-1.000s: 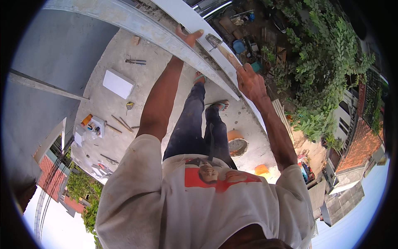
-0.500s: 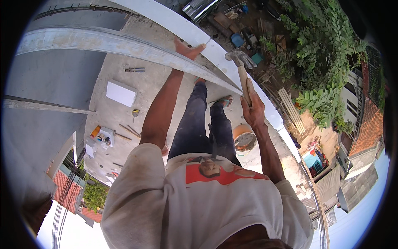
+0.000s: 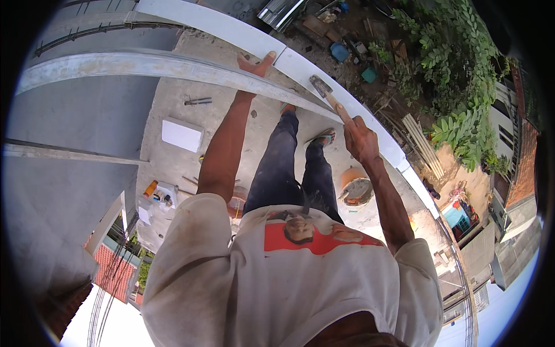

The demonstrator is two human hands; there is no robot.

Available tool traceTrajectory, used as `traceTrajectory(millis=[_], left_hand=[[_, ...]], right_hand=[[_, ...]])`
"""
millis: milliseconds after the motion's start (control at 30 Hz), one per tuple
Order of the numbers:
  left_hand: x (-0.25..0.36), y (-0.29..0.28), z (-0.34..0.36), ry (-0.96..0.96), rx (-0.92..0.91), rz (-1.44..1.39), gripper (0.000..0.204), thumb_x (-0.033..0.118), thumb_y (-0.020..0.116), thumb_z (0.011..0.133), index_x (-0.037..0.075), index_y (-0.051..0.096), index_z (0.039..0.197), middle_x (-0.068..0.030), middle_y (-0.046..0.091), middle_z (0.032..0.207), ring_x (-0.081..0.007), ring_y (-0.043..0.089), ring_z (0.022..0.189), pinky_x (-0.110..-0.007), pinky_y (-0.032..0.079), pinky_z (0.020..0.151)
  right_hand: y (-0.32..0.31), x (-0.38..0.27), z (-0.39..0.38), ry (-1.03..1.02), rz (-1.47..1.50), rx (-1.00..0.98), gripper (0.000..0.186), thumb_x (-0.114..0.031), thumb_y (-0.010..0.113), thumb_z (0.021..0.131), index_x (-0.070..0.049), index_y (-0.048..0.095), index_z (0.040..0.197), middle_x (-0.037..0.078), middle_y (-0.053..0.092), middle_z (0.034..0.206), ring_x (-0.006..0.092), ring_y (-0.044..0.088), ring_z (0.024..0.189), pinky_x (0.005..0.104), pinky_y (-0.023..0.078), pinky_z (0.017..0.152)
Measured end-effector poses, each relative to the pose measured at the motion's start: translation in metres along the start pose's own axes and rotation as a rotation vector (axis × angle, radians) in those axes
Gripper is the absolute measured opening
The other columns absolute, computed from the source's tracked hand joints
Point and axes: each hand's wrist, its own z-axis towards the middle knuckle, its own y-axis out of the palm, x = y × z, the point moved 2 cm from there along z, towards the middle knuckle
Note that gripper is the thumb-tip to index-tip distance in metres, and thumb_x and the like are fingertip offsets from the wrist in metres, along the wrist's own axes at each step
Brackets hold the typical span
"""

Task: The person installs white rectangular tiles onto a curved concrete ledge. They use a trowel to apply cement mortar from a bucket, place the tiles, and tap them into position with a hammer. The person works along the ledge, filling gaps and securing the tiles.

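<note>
A row of white blocks [image 3: 214, 26] forms a narrow ledge at the top of the view. My left hand [image 3: 254, 65] grips its inner edge near a joint, thumb on the block, partly behind a long pale beam [image 3: 191, 72]. My right hand [image 3: 361, 139] is closed round the wooden handle of a hammer [image 3: 321, 87], whose dirty grey head is over the ledge, right of my left hand; whether it touches is unclear.
Below, a concrete slab [image 3: 173, 104] holds pliers [image 3: 198, 100], a loose white block [image 3: 180, 136], an orange bucket [image 3: 356, 186] and small items [image 3: 159, 191]. Grey walls stand left. Beyond the ledge lie a lower cluttered yard [image 3: 338, 52], trees [image 3: 451, 87] and roofs.
My right hand first drew back with the hammer tilting, then moved slightly up, the head swinging back toward the ledge. My left hand stays at the edge. The whole view has shifted.
</note>
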Motion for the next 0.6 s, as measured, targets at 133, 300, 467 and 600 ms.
traceTrajectory(millis=[133, 300, 467, 600], left_hand=[[-0.04, -0.037, -0.031, -0.146, 0.111, -0.057, 0.112, 0.05, 0.087, 0.087, -0.016, 0.028, 0.157, -0.0279, 0.05, 0.152, -0.0349, 0.052, 0.138, -0.041, 0.041, 0.118], [-0.074, -0.072, -0.135, -0.328, 0.195, 0.409, 0.09, 0.035, 0.083, 0.09, -0.015, 0.042, 0.152, -0.0299, 0.054, 0.151, -0.0342, 0.06, 0.13, -0.041, 0.05, 0.105], [-0.123, -0.068, -0.24, -0.54, -0.107, 0.68, 0.067, 0.027, 0.081, 0.091, -0.011, 0.059, 0.141, -0.026, 0.069, 0.135, -0.0329, 0.07, 0.117, -0.042, 0.054, 0.102], [-0.117, -0.003, -0.288, -0.078, -0.205, 0.863, 0.057, 0.023, 0.079, 0.091, -0.007, 0.063, 0.136, -0.024, 0.072, 0.125, -0.0356, 0.072, 0.113, -0.045, 0.055, 0.102]], right_hand=[[0.0, -0.002, -0.043, -0.005, 0.126, 0.091, 0.077, -0.007, 0.066, 0.098, -0.028, 0.038, 0.166, 0.013, 0.063, 0.1, 0.0373, 0.071, 0.08, 0.0504, 0.061, 0.067], [0.003, 0.0, -0.134, 0.023, 0.409, 0.15, 0.08, -0.007, 0.069, 0.095, -0.022, 0.037, 0.167, 0.019, 0.07, 0.119, 0.0424, 0.074, 0.097, 0.049, 0.061, 0.081], [0.051, 0.038, -0.252, 0.361, 0.575, -0.052, 0.085, -0.011, 0.073, 0.092, -0.018, 0.034, 0.168, 0.028, 0.072, 0.123, 0.045, 0.073, 0.11, 0.0501, 0.058, 0.096], [0.069, 0.062, -0.323, 0.653, 0.705, -0.089, 0.085, -0.012, 0.071, 0.093, -0.014, 0.032, 0.168, 0.027, 0.074, 0.106, 0.0324, 0.075, 0.079, 0.0445, 0.061, 0.072]])
